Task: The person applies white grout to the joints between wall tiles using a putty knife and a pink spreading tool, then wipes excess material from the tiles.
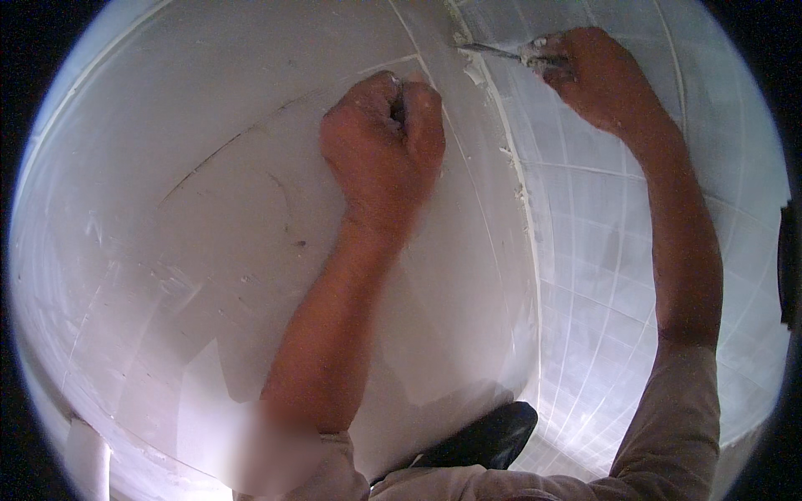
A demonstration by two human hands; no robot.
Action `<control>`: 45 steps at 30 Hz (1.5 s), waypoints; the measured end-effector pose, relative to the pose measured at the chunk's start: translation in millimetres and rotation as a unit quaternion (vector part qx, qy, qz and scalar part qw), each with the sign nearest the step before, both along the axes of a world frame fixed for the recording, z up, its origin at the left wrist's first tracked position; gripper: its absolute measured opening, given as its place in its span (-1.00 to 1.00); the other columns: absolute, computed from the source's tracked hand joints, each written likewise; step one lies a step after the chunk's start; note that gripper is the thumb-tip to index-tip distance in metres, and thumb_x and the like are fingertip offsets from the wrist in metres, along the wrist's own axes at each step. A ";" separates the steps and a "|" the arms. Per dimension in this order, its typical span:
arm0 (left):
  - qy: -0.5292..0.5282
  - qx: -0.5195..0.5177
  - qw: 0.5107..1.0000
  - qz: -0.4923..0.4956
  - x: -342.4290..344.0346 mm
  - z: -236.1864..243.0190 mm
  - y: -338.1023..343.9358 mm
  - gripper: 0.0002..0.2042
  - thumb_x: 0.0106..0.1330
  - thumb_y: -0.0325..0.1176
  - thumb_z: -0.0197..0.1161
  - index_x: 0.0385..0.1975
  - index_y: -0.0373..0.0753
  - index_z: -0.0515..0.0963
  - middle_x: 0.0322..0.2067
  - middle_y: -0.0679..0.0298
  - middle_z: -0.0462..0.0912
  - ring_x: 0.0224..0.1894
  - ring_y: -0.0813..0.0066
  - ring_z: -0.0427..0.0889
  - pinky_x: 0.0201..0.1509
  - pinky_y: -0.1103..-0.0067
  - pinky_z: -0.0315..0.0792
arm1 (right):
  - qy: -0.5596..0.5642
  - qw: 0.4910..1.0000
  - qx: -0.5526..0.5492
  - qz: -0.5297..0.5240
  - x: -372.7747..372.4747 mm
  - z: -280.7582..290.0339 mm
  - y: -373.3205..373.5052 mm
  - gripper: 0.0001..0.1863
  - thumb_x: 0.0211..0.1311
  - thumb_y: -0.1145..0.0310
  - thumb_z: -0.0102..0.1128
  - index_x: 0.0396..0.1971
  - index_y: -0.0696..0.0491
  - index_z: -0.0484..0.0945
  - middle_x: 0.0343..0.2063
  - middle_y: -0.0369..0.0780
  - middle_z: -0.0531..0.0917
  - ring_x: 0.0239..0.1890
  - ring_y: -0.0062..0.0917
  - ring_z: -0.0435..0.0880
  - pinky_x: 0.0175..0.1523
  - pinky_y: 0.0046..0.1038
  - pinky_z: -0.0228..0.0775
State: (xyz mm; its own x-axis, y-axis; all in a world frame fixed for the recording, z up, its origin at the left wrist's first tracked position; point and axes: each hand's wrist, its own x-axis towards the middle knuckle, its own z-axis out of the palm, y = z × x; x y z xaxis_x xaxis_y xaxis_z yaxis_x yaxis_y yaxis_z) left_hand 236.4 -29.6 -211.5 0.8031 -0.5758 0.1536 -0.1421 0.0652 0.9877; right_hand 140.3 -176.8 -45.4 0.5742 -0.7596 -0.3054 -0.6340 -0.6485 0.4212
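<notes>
A thin metal scraping tool (501, 53) is held in the right hand (597, 75) at the top of the view, its blade tip set against the seam (510, 159) where a smooth white plastered wall (167, 250) meets a white tiled wall (601, 250). The right grip is closed around the tool's handle end, fingers wrapped tight. The left hand (386, 146) is curled into a fist and pressed against the plastered wall just left of the seam; nothing can be seen held in it. The tool is judged light, stiff and narrow, with a blade likely to flex a little under pressure; it is best held by its handle end, as it is now, well back from the thin edge. Lumps of white filler (474, 77) are seen clinging along the seam, soft or crumbly by appearance. The tool's handle is hidden inside the hand, so its shape cannot be told. A dark object (493, 434) at the lower edge is partly cut off by the sleeve and cannot be identified.
</notes>
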 end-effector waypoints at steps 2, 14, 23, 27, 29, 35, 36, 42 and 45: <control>0.002 -0.010 1.000 0.008 -1.2 -2.1 -3.5 -0.69 0.18 -0.30 0.25 -0.73 -0.33 0.41 -0.72 0.00 0.44 -0.69 0.05 0.42 -0.53 0.27 0.33 | 0.018 0.999 -0.012 0.049 -20.0 2.5 9.4 -0.71 0.21 0.30 0.23 -0.14 0.12 0.67 -0.17 0.04 0.67 -0.08 -0.06 0.65 0.15 -0.11 0.44; 0.033 0.058 0.998 -0.016 4.6 10.2 9.5 -0.67 0.21 -0.27 0.24 -0.72 -0.31 0.42 -0.69 0.00 0.43 -0.67 0.06 0.39 -0.50 0.29 0.33 | -0.059 0.976 -0.096 0.187 20.2 15.7 -11.9 -0.63 0.31 0.15 0.21 -0.01 0.07 0.65 -0.06 -0.02 0.66 0.01 -0.10 0.60 0.21 -0.15 0.38; 0.017 0.021 0.999 -0.020 0.6 4.8 6.0 -0.71 0.17 -0.34 0.24 -0.72 -0.28 0.37 -0.70 0.03 0.39 -0.64 0.05 0.39 -0.49 0.29 0.31 | -0.090 0.959 -0.112 0.245 95.7 -25.8 -94.3 -0.72 0.06 0.30 0.21 -0.50 0.27 0.63 -0.42 0.12 0.65 -0.27 0.02 0.66 -0.13 -0.06 0.50; 0.030 0.034 0.999 -0.019 2.2 -0.1 7.1 -0.72 0.17 -0.35 0.24 -0.71 -0.29 0.38 -0.68 0.03 0.41 -0.63 0.04 0.41 -0.48 0.28 0.32 | -0.045 0.968 -0.061 0.239 108.0 -6.1 -82.4 -0.69 0.03 0.29 0.18 -0.46 0.30 0.63 -0.33 0.15 0.65 -0.21 0.06 0.64 -0.09 -0.07 0.50; 0.003 0.021 1.000 -0.008 0.7 -2.4 6.2 -0.73 0.16 -0.35 0.24 -0.71 -0.29 0.39 -0.67 0.03 0.43 -0.61 0.02 0.43 -0.47 0.26 0.33 | 0.021 0.987 -0.053 0.150 124.6 4.5 -71.8 -0.67 0.02 0.29 0.18 -0.41 0.31 0.63 -0.28 0.16 0.65 -0.19 0.07 0.64 -0.06 -0.08 0.50; 0.015 0.012 0.999 -0.031 -4.8 10.8 1.8 -0.76 0.16 -0.35 0.24 -0.69 -0.29 0.43 -0.66 0.03 0.45 -0.57 0.00 0.48 -0.44 0.26 0.37 | -0.042 0.961 -0.089 0.260 127.7 -6.5 -113.3 -0.66 0.00 0.28 0.17 -0.42 0.31 0.64 -0.35 0.17 0.66 -0.23 0.07 0.65 -0.08 -0.07 0.50; 0.012 0.017 0.999 -0.029 -4.5 9.8 1.8 -0.76 0.16 -0.35 0.24 -0.69 -0.29 0.43 -0.66 0.03 0.45 -0.57 0.00 0.48 -0.44 0.26 0.37 | -0.095 0.940 -0.104 0.311 122.7 -17.7 -120.5 -0.68 0.00 0.28 0.17 -0.46 0.30 0.64 -0.40 0.17 0.65 -0.27 0.08 0.65 -0.11 -0.06 0.50; -0.005 0.018 1.000 -0.022 2.3 -0.6 7.5 -0.77 0.15 -0.36 0.24 -0.68 -0.28 0.44 -0.65 0.03 0.47 -0.56 -0.01 0.49 -0.43 0.24 0.38 | -0.038 0.985 -0.053 0.161 146.2 -0.7 -92.1 -0.70 0.01 0.29 0.16 -0.49 0.27 0.65 -0.41 0.17 0.65 -0.29 0.08 0.64 -0.12 -0.06 0.49; -0.002 0.020 1.000 -0.021 -4.0 6.7 3.0 -0.77 0.16 -0.35 0.24 -0.68 -0.29 0.44 -0.64 0.04 0.47 -0.56 0.00 0.49 -0.43 0.25 0.38 | -0.072 0.956 -0.089 0.270 138.3 -8.7 -122.7 -0.70 0.00 0.29 0.16 -0.48 0.26 0.66 -0.40 0.15 0.66 -0.29 0.06 0.65 -0.12 -0.07 0.49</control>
State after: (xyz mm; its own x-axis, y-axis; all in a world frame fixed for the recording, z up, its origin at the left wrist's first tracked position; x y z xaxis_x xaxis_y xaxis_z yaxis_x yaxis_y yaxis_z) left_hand 232.5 -26.7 -204.8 0.7780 -0.6142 0.1325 -0.1433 0.0318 0.9892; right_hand 278.6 -299.5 -54.2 0.9239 -0.3724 -0.0876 -0.2859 -0.8242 0.4887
